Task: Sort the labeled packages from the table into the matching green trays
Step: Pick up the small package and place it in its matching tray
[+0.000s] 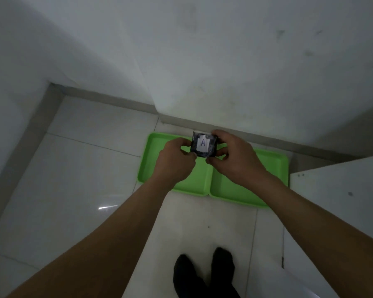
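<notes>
My left hand [177, 158] and right hand [235, 155] pinch the dark package [204, 145] (labelled A) by its side edges, above the left green tray [153, 147]; it seems light, soft, crinkly.

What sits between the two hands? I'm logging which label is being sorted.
In the head view, a dark package with a white label reading A sits between the left hand and right hand, held above the green trays.

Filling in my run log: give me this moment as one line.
stage: holding | item: package marked A | left hand: grip on package | right hand: grip on package | trays: two, on floor, no packages visible
</notes>
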